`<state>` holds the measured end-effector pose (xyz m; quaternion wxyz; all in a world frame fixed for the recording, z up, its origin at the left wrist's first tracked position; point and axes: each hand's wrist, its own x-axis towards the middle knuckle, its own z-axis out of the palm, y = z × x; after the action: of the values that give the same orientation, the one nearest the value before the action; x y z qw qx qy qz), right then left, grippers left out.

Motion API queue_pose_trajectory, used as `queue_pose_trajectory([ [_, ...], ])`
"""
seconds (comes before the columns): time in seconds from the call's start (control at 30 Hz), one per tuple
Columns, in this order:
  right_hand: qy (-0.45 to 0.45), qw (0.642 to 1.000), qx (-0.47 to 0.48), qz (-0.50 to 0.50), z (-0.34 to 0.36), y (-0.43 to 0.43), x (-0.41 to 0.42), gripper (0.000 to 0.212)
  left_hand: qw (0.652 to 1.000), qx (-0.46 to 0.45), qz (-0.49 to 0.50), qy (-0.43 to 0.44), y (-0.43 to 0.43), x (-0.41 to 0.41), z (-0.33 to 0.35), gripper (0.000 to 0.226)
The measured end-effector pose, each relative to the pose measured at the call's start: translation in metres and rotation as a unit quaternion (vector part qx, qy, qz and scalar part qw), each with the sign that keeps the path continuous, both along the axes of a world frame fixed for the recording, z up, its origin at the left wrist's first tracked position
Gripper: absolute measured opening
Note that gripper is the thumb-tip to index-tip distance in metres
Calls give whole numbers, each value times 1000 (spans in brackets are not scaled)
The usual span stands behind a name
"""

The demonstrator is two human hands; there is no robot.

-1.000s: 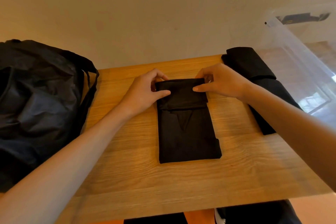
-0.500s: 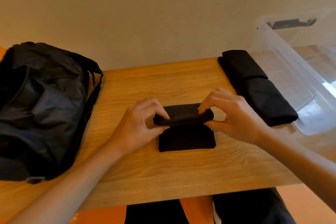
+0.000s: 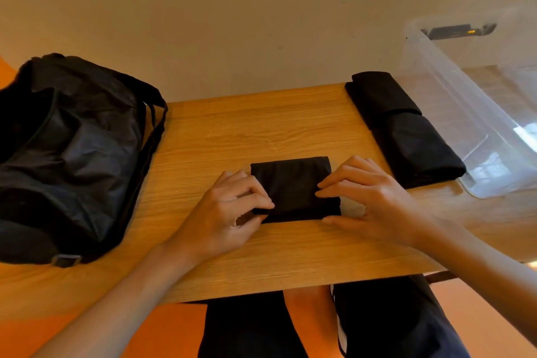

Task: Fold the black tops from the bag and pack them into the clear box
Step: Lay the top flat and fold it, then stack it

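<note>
A black top [image 3: 293,186], rolled into a small flat bundle, lies in the middle of the wooden table [image 3: 261,131]. My left hand [image 3: 229,212] pinches its left near corner between thumb and fingers. My right hand [image 3: 369,200] has its fingertips on the bundle's right edge, thumb on the table below it. Two folded black tops [image 3: 404,128] lie side by side at the right. Beyond them stands the clear box [image 3: 479,113], with no clothes visible inside. The black bag [image 3: 66,148] slumps at the table's left end.
A plain wall runs right behind the table's far edge. My dark-trousered legs [image 3: 377,322] show under the near edge over an orange floor. Bare wood lies between the bag and the bundle.
The long folded top has been rolled toward me into a short bundle. Both hands moved from its far end to its near edge, and the view shifted down.
</note>
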<state>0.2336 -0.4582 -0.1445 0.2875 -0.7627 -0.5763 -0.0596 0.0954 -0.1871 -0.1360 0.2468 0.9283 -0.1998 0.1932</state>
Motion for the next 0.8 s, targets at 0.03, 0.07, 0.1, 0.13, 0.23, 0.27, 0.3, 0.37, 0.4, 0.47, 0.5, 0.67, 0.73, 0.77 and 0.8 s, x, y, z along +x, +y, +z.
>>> queue_pose_trajectory([
  [0.03, -8, 1000, 2, 1, -1, -2, -1, 35, 1000, -4, 0, 6, 0, -2, -1, 15],
  [0.07, -18, 1000, 10, -1, -2, -3, -3, 34, 1000, -17, 1, 13, 0, -5, -1, 16],
  [0.1, -26, 999, 26, -7, -2, -3, -5, 31, 999, -43, 6, 16, -2, -6, 0, 18],
  [0.13, -31, 998, 54, -16, 0, -2, -8, 26, 996, -90, 18, 18, -6, -7, 2, 20],
  [0.23, -27, 983, 168, -71, 13, 18, -14, 19, 967, -230, 109, 27, -23, 7, 15, 27],
  [0.27, -24, 979, 178, -101, 20, 28, -14, 20, 965, -213, 145, 39, -28, 16, 20, 32],
  [0.3, -22, 979, 149, -134, 26, 40, -13, 22, 972, -153, 169, 63, -33, 25, 23, 43],
  [0.37, -1, 983, -1, -184, 29, 58, -12, 45, 978, 5, 165, 131, -39, 36, 19, 67],
  [0.4, 17, 979, -83, -186, 26, 63, -13, 57, 972, 62, 154, 166, -41, 38, 15, 77],
  [0.47, 28, 967, -192, -166, 15, 65, -16, 71, 957, 134, 145, 215, -41, 34, 3, 88],
  [0.5, 25, 963, -216, -157, 9, 63, -18, 75, 951, 156, 146, 224, -41, 31, -3, 91],
  [0.67, 29, 957, -228, -175, 1, 51, -24, 84, 949, 172, 141, 225, -29, 23, -13, 95],
  [0.73, 38, 956, -228, -181, 0, 43, -23, 87, 949, 172, 134, 229, -21, 18, -10, 92],
  [0.77, 45, 955, -228, -185, 0, 38, -22, 87, 949, 172, 135, 226, -15, 13, -9, 90],
  [0.8, 51, 954, -227, -189, -1, 31, -21, 87, 951, 164, 142, 219, -9, 8, -7, 88],
])
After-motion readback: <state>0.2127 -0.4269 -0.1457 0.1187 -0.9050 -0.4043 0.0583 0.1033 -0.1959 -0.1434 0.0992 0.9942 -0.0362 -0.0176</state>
